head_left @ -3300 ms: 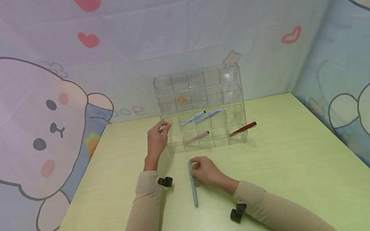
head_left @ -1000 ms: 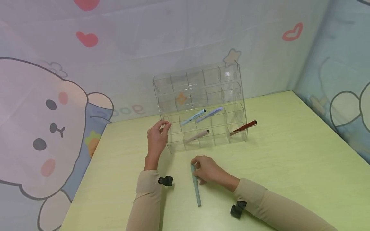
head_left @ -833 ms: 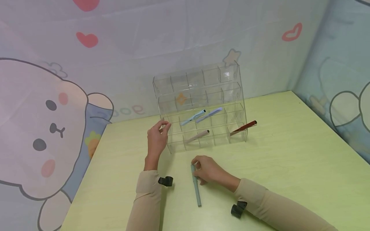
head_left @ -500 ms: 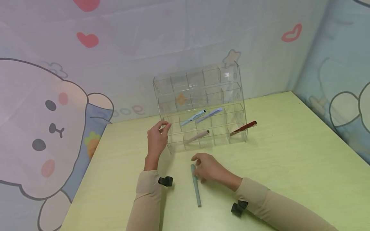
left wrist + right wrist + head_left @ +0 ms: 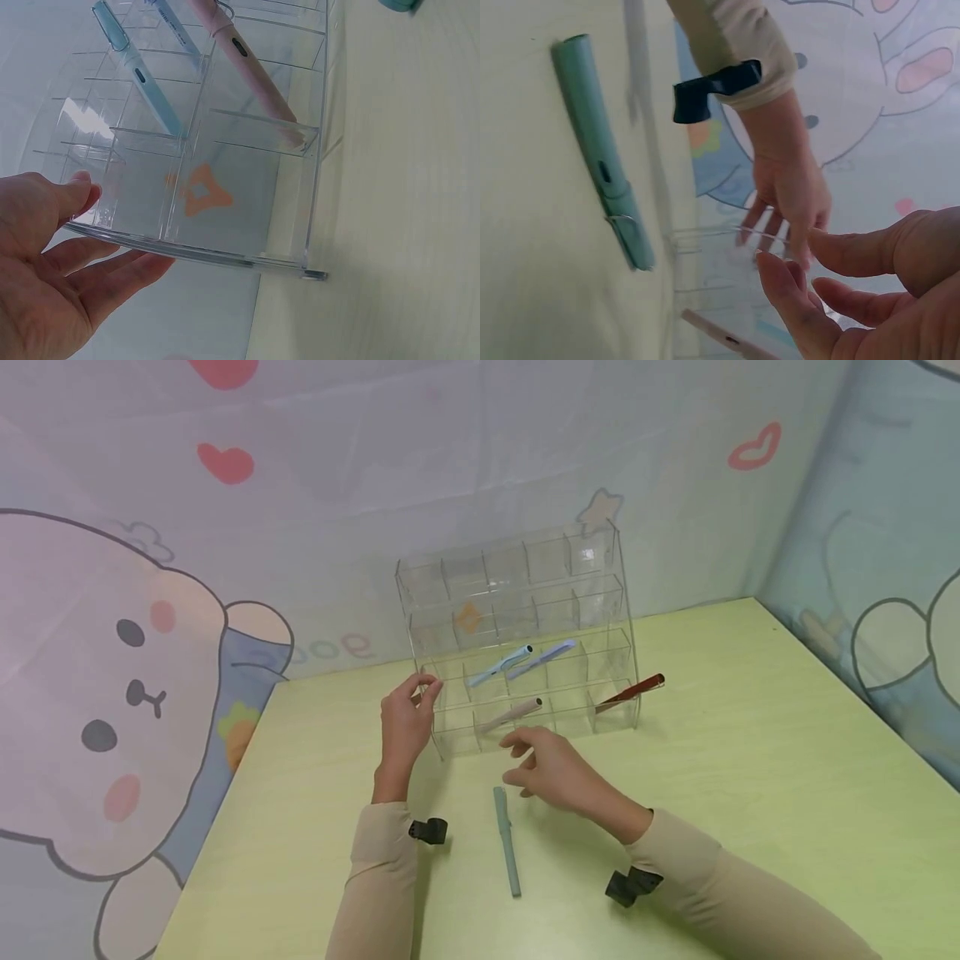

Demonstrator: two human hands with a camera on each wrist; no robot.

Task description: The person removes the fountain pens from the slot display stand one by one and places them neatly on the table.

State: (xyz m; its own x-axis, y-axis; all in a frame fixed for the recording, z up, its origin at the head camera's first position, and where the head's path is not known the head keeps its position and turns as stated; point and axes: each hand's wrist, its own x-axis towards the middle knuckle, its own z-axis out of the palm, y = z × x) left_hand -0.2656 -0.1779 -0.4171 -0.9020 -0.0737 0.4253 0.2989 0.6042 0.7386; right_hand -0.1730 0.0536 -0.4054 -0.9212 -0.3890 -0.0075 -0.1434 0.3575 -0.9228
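Four pens [image 5: 501, 667] stand in the rack [image 5: 517, 643], steadied by the left hand's [image 5: 405, 722] pinch; the green pen [image 5: 507, 841] lies unfiled, the right hand [image 5: 551, 768] relaxed and empty above it.

We see a pale yellow-green table [image 5: 750, 793] with a faint wood grain. A clear acrylic organizer [image 5: 517, 643] stands on it toward the back edge, its foot resting directly on the surface. A green pen [image 5: 507, 841] lies flat on the table in front of the organizer, well apart from it.
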